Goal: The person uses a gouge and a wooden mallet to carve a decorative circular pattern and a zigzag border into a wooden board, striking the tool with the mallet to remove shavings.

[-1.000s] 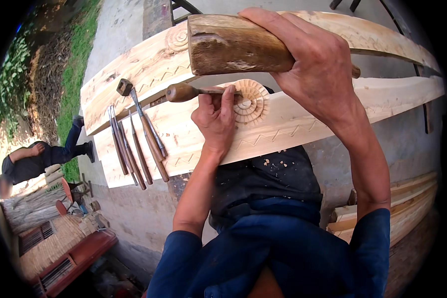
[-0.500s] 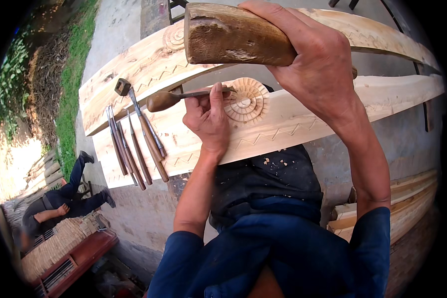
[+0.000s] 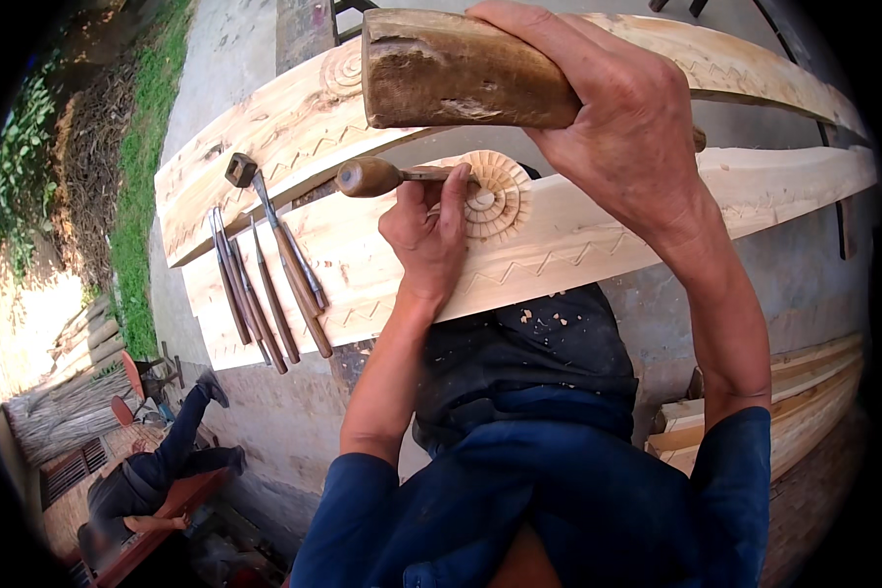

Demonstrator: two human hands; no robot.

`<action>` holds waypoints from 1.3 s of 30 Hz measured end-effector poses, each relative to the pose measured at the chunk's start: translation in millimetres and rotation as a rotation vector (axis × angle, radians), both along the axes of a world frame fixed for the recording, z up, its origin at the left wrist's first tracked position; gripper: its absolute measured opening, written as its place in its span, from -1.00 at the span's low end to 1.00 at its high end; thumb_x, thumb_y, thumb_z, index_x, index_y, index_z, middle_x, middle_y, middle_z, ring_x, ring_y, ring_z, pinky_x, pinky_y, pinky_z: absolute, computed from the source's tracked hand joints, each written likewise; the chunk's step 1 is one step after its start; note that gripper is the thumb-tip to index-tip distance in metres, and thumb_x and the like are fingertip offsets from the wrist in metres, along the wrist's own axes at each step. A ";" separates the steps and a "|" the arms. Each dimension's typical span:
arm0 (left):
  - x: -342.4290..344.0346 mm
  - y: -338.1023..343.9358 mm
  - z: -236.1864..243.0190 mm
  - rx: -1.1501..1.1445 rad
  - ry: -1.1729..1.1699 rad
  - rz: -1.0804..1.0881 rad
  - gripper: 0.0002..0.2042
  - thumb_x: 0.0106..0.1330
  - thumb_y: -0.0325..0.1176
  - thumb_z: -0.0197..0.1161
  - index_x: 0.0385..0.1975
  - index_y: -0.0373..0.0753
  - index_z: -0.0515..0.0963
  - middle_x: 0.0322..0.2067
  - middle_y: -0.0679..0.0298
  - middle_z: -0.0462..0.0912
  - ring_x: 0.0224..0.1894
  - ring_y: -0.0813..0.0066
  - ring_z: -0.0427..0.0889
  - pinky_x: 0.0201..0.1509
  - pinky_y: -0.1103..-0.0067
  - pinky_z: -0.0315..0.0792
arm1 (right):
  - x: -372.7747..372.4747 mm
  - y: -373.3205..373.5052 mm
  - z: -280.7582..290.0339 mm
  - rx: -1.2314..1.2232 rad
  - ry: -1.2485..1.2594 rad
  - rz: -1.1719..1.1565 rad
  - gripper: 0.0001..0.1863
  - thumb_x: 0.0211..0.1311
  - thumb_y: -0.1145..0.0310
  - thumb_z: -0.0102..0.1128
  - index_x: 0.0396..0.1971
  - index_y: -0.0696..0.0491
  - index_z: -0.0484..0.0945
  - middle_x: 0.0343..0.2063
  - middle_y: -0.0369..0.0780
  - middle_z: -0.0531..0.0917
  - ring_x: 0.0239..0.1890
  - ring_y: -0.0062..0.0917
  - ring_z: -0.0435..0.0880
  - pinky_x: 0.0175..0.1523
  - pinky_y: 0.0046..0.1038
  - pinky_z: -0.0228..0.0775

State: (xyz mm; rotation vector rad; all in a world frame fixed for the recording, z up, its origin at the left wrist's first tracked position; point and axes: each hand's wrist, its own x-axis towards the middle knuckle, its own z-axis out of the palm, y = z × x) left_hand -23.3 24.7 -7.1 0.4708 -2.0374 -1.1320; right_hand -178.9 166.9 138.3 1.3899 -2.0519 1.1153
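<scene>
Brown and worn, the mallet (image 3: 465,73) is gripped by the right hand (image 3: 625,122), apart from the chisel (image 3: 367,177) that the left hand (image 3: 431,233) holds over the carved circle (image 3: 505,201) on the near plank (image 3: 363,269). Steady angle and square taps should keep cuts clean.

From my head, a wide fisheye camera looks steeply down over my hands (image 3: 617,127), from close above them; my forearms (image 3: 387,377) enter below them, and straight edges bend around them.
</scene>
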 end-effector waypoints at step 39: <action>-2.4 -1.2 3.2 -0.148 -0.048 -0.010 -0.77 0.45 -0.43 0.50 -0.39 -0.33 0.58 -0.50 0.09 0.79 -0.51 0.19 0.82 -0.43 0.44 0.60 | 4.3 -14.1 39.4 -0.029 0.055 0.013 -0.42 0.00 0.50 0.58 0.11 0.04 0.66 -0.37 -0.16 0.77 -0.39 -0.26 0.82 -0.35 -0.31 0.59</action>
